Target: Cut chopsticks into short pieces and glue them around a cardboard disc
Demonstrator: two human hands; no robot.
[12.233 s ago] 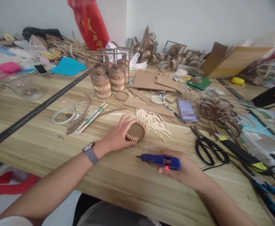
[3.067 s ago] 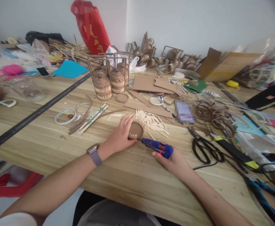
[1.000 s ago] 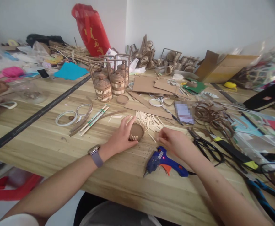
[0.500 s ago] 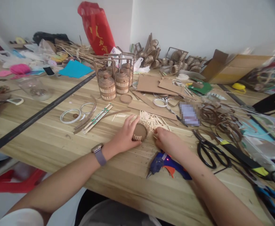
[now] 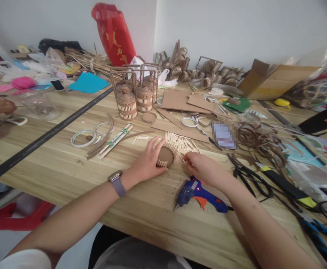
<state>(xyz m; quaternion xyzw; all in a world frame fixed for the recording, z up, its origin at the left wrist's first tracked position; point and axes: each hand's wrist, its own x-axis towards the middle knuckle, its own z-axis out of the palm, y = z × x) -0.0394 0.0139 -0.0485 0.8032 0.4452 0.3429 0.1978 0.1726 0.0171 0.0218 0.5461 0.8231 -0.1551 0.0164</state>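
Round base (image 5: 167, 154), approx 11 o'clock of glue gun (image 5: 195, 192), is part-done: rim sticks (image 5: 162, 163) at 1 & 6, 4 o'clock seemingly left, L hand (image 5: 150, 160) fingers spread round it, R hand (image 5: 199, 166) prob. pinching another stick (image 5: 184, 160)

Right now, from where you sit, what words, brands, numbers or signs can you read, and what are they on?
"力": gold, on the red bag; the characters above and below it are too unclear to read.
Too small or blurred to read: the white label on the glue gun, the green print on the wrapped sticks, the label on the black object.
Pixelated, unreadable: the card-like patch.
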